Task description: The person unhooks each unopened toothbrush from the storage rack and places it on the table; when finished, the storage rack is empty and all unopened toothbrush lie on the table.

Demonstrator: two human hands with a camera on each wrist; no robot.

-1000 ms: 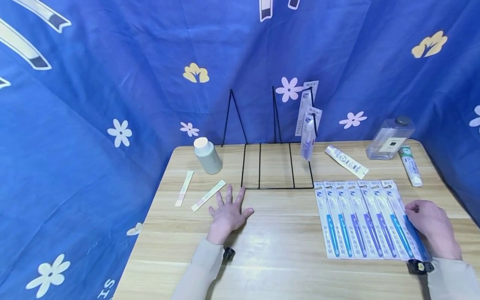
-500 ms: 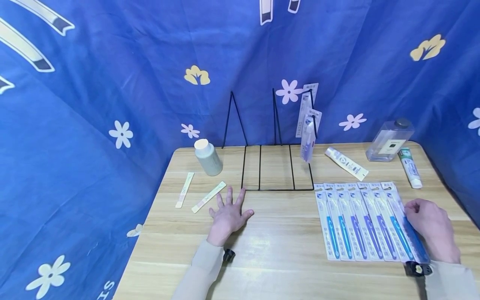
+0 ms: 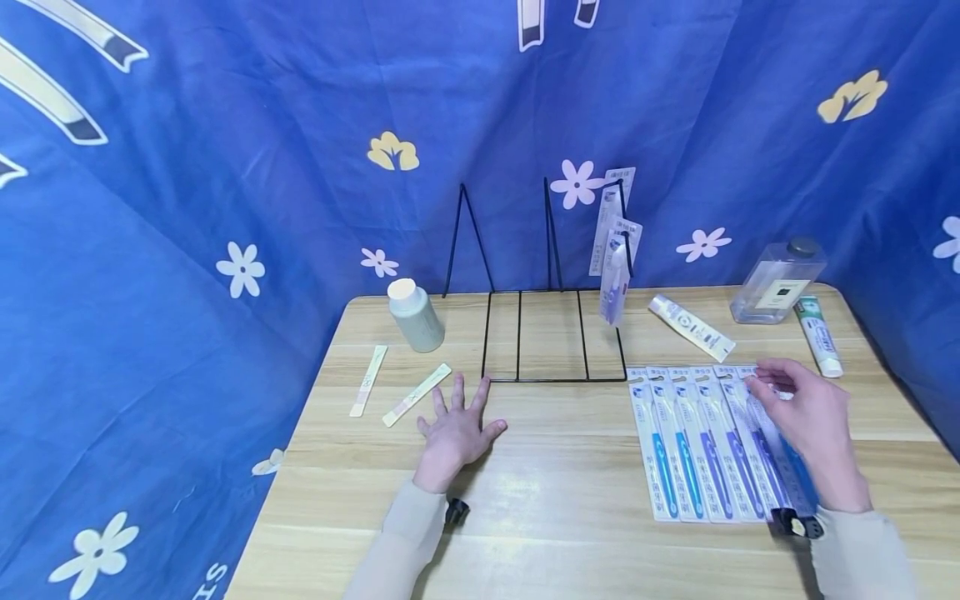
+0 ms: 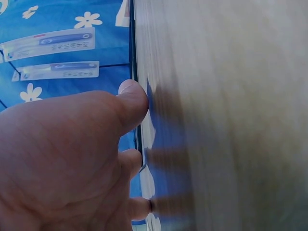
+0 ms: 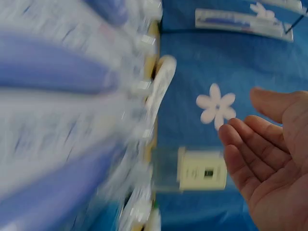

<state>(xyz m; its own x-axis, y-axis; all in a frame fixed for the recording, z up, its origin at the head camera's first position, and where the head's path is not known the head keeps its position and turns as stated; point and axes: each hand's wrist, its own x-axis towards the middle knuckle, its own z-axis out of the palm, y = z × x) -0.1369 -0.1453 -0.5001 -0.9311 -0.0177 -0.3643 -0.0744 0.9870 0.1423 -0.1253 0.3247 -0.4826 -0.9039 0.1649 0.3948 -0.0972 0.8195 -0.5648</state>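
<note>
A row of several packaged toothbrushes [image 3: 678, 446] with blue and purple handles lies on the wooden table at the right. Over its right end hovers my right hand [image 3: 813, 421], hiding part of those packs. In the right wrist view its fingers [image 5: 250, 137] are loosely bent, with nothing between them and the thumb. My left hand [image 3: 453, 437] rests on the table with fingers spread, the index fingertip right at the front left corner of a black wire rack [image 3: 555, 381]. Two toothbrush packs [image 3: 614, 283] hang on the rack's right side.
Left of the rack stand a grey bottle with a white cap [image 3: 417, 317] and two flat slim packets [image 3: 417, 395]. Behind the row lie a toothpaste tube [image 3: 692, 327], a clear bottle [image 3: 778, 283] and a green-and-white tube [image 3: 819, 337]. Blue cloth [image 3: 300, 167] surrounds the table.
My right hand has left the row's right edge and moved left and up, over the rightmost packs, its fingers less curled. The left hand has stayed put.
</note>
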